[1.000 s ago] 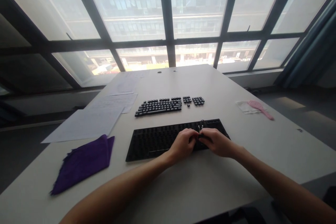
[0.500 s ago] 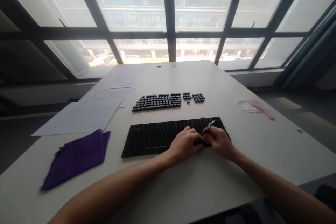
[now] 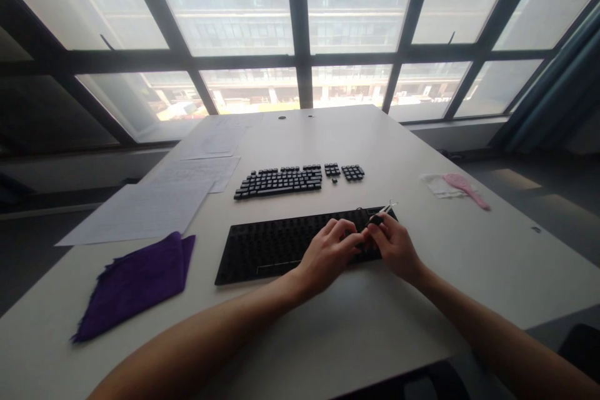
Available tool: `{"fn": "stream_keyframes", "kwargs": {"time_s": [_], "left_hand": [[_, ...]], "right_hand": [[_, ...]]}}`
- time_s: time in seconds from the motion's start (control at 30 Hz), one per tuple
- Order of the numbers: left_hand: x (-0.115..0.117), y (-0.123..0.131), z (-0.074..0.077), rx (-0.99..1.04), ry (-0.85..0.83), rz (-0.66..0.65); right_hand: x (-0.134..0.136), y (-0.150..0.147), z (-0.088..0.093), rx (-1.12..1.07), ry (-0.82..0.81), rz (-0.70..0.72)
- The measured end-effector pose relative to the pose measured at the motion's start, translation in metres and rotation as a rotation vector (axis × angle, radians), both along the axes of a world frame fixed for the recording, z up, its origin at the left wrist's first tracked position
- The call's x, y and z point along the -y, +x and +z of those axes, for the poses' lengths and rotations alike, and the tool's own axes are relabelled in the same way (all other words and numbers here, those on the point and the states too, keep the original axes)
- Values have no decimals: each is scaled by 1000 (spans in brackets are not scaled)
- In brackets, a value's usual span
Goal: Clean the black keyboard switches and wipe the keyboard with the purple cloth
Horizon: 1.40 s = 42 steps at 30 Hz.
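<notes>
A black keyboard (image 3: 269,244) stripped of its keycaps lies on the white table in front of me. My right hand (image 3: 394,244), over its right end, is closed around a keycap puller (image 3: 375,219) with a dark grip; thin metal wires point up and to the right. My left hand (image 3: 330,253) rests over the keyboard's right half, fingers curled and tips meeting those of my right hand. Whatever is pinched there is too small to make out. Behind the keyboard, the removed black keycaps (image 3: 284,181) stand in keyboard order, with separate groups at right.
At left lie a folded purple cloth (image 3: 135,284) and several paper sheets (image 3: 140,212). A pink hairbrush-shaped object (image 3: 462,186) sits on a white tissue (image 3: 434,184) near the table's (image 3: 478,262) right edge. Large windows rise beyond the far end.
My right hand has lifted slightly and turned, so the puller's wires now lean further right. My left fingers have risen and curled toward the right fingertips.
</notes>
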<state>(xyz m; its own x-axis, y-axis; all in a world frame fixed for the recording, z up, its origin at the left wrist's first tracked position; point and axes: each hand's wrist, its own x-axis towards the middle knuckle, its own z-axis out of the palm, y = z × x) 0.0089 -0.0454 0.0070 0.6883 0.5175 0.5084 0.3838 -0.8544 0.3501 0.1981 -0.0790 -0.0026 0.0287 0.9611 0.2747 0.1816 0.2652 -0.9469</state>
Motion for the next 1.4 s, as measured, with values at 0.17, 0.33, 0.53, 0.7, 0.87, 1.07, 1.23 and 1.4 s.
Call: {"fn": "stream_keyframes", "kwargs": {"time_s": [0.17,0.33,0.53,0.7,0.87,1.07,1.23,1.4], "left_hand": [[-17,-1,14,134,-115,-22],[-98,9,25,31,-134,246],[-165,27,12,-209,-81,426],[-173,28,2,-247,-70,497],[-178,28,-1,-264,-60,510],[-170,25,10,-249,-47,507],[-110,20,26,-142,-24,312],[-39,17,24,-77,-212,70]], "right_hand": [[-1,-2,5,-51,37,-96],[-5,2,6,-55,65,-152],[-8,7,3,-61,43,-142],[-9,11,4,-76,39,-142],[-8,12,4,-87,38,-121],[-10,17,5,-72,53,-105],[-11,26,8,78,52,-7],[-9,28,8,200,10,145]]}}
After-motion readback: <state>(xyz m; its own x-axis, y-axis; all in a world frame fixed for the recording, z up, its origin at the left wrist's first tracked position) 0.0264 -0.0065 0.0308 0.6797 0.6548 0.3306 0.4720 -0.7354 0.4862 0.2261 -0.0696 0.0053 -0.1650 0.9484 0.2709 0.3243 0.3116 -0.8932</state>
